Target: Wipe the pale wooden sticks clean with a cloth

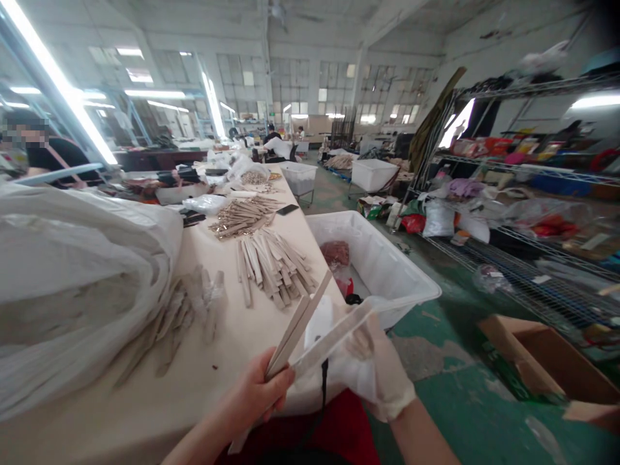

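My left hand (pixel 265 386) is closed around several flat beige strips (pixel 301 321), which slant up to the right over the table's near edge. A paler strip (pixel 334 337) runs from this hand to my right hand (pixel 369 355). That hand wears a whitish glove and is smeared by motion, so I cannot tell whether its fingers grip the strip's end. Behind the strips is a white object (pixel 320 319), partly hidden, with a black cord (pixel 324 378) below it. A fanned pile of similar strips (pixel 271 263) lies ahead on the table.
The pale table (pixel 208 381) carries a large white plastic bag (pixel 72 278), more strips (pixel 169 323) at left and a dark flat object (pixel 287 210). A white bin (pixel 407 284) stands right of it. Farther right are an open cardboard box (pixel 547 361) and wire shelves (pixel 527 271).
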Demonstrator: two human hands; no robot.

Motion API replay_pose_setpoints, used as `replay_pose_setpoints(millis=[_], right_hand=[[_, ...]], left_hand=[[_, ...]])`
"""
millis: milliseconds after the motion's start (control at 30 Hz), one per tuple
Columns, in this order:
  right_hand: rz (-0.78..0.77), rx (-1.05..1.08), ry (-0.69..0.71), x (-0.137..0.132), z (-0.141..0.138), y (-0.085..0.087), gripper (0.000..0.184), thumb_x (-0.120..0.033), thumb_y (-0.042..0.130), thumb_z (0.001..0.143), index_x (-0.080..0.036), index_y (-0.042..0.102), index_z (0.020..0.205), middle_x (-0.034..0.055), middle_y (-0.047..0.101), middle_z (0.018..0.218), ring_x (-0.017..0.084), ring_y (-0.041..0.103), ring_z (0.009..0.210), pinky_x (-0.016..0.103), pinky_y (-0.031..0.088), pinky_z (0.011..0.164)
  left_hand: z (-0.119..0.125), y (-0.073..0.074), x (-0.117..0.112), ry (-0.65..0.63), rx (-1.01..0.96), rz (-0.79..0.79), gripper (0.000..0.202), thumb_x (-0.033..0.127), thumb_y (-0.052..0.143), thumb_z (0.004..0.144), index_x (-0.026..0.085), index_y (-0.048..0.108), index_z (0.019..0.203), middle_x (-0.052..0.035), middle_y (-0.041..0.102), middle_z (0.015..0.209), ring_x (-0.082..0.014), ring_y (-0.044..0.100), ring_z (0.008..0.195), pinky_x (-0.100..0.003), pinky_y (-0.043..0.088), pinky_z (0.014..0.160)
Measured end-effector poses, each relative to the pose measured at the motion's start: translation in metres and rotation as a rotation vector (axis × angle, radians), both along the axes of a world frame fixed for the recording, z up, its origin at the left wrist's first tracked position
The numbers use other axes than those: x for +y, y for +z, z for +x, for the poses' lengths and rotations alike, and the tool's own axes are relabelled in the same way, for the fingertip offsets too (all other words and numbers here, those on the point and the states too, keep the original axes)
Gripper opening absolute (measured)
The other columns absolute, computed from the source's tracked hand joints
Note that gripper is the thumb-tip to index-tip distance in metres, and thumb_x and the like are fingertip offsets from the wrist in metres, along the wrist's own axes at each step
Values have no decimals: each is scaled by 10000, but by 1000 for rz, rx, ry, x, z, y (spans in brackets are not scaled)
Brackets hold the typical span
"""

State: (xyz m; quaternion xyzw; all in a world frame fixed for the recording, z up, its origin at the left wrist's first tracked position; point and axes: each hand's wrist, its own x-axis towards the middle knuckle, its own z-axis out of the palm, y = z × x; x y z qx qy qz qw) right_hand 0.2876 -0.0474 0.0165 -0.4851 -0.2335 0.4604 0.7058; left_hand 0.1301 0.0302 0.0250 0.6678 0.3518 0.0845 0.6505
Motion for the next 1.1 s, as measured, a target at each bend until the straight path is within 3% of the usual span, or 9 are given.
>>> replay_pose_setpoints(millis=[100, 233, 400, 500, 567, 667, 800, 867, 1100], right_hand=[[-37, 101, -104, 10, -17, -4, 433, -578, 606, 633, -194, 635, 831, -6, 529, 508, 139, 485, 469, 252, 374, 417], [-78, 186, 3, 9, -47, -14, 409, -556, 640, 616, -195, 638, 807, -36, 459, 443, 116, 419, 396, 234, 333, 364], [-22, 395, 68, 4, -13, -22, 337, -395, 666, 672, -189, 638, 938, -67, 427, 478, 56, 319, 348, 188, 325, 331], [-25, 456, 140, 14, 0, -29, 270, -311, 704, 624, -193, 669, 865, 6, 596, 636, 100, 490, 471, 234, 461, 460], [-38, 442, 158, 17, -5, -29, 240, -328, 696, 635, -203, 677, 839, 48, 661, 783, 154, 587, 631, 282, 509, 599], [-73, 408, 134, 18, -20, -22, 260, -372, 656, 682, -204, 671, 880, 67, 676, 895, 204, 618, 823, 324, 507, 726], [-89, 344, 76, 20, -32, -14, 314, -402, 645, 687, -184, 664, 913, 70, 684, 862, 227, 621, 846, 344, 509, 724], [-109, 284, 65, 19, -31, -13, 332, -414, 649, 678, -185, 665, 918, 64, 685, 808, 242, 623, 821, 352, 513, 686], [-113, 118, 40, 2, -32, -20, 316, -394, 661, 682, -174, 674, 908, 28, 672, 759, 194, 602, 728, 313, 478, 697]], left_hand=[[2, -10, -6, 81, -20, 31, 276, 439, 491, 720, 192, 369, 716, 96, 437, 407, -28, 291, 277, -138, 208, 295], [-5, -20, -1, 173, -15, 78, 204, 385, 443, 737, 191, 381, 712, 95, 416, 404, -40, 288, 287, -151, 219, 304], [-58, -18, 64, 545, 166, 473, 179, 302, 398, 782, 178, 411, 654, 61, 418, 469, -64, 357, 386, -175, 262, 393], [-95, -7, 105, 726, 252, 624, 203, 248, 440, 774, 178, 382, 593, 45, 373, 510, -80, 349, 478, -203, 245, 460], [-103, -2, 114, 769, 264, 670, 221, 234, 456, 777, 179, 369, 582, 38, 354, 541, -89, 338, 527, -217, 238, 493], [-83, -4, 93, 654, 212, 655, 216, 309, 462, 796, 169, 425, 636, 41, 356, 571, -91, 342, 553, -214, 246, 512], [-32, -14, 34, 194, 32, 385, 308, 451, 471, 776, 150, 533, 777, 51, 378, 581, -78, 345, 532, -195, 257, 490], [-10, -16, 12, 63, 1, 282, 321, 452, 527, 729, 139, 544, 796, 52, 401, 590, -76, 357, 539, -190, 264, 488], [17, -9, 2, 85, 65, 321, 132, 271, 503, 701, 141, 518, 689, 63, 395, 539, -75, 353, 522, -196, 272, 491]])
